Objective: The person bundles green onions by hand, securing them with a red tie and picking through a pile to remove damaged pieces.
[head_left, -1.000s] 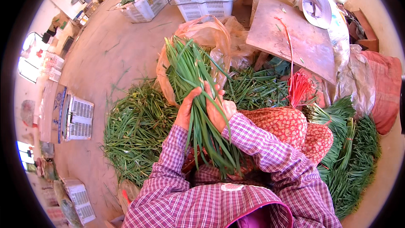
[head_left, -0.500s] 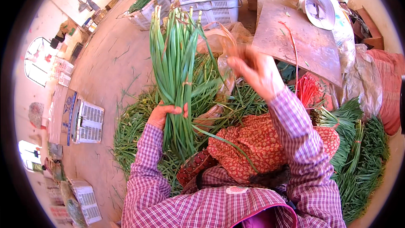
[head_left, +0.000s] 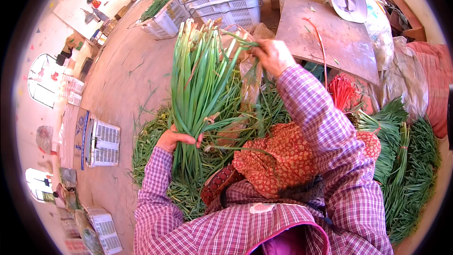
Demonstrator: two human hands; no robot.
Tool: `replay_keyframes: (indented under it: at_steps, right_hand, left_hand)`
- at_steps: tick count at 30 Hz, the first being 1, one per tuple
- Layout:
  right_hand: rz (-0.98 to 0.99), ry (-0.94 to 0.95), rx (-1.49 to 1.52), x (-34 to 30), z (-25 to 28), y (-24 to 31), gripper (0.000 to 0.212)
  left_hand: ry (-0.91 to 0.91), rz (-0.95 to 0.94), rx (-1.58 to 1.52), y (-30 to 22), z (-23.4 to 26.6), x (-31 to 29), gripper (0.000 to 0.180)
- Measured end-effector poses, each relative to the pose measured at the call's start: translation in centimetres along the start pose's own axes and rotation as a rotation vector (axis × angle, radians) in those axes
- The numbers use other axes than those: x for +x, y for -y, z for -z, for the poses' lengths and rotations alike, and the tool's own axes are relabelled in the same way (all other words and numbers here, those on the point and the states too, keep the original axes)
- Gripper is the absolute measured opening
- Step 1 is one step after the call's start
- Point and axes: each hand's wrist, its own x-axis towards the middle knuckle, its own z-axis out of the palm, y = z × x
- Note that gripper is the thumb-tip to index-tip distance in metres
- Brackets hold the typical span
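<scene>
My left hand (head_left: 177, 139) is closed round the lower part of a thick bunch of garlic chives (head_left: 196, 82), held upright with its pale cut ends at the top. Fingers pinched, my right hand (head_left: 274, 56) grips a few green chive leaves (head_left: 243, 41) just right of the bunch's upper end. These leaves stretch out sideways from the bunch. Loose chives (head_left: 155, 148) lie in a heap beneath and around my left hand. A red patterned cloth (head_left: 278, 160) covers my lap, and a long stray leaf crosses it.
On the right lie banded chive bundles (head_left: 401, 170) and a tuft of red ties (head_left: 342, 92). Beyond them, a low board (head_left: 325, 38) carries a red strip and a pale sun hat (head_left: 348, 0). White crates (head_left: 222, 2) are stacked ahead; another crate (head_left: 104, 142) stands left.
My right hand, blurred and raised beside the bunch before, has moved to the upper leaves and now pinches some. The bunch sits slightly lower, its upper end more fanned out.
</scene>
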Motion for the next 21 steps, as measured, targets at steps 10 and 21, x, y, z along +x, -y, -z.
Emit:
replay_keyframes:
  at_steps: [10,21]
  right_hand:
    - [-0.230,-0.240,-0.172,0.5,9.0,-5.5,0.021]
    - [-0.024,0.300,0.403,-2.2,0.8,5.0,0.086]
  left_hand:
    - [-0.035,-0.025,-0.010,1.5,0.6,-1.4,0.065]
    - [-0.084,0.089,0.130,1.5,1.9,-1.4,0.060]
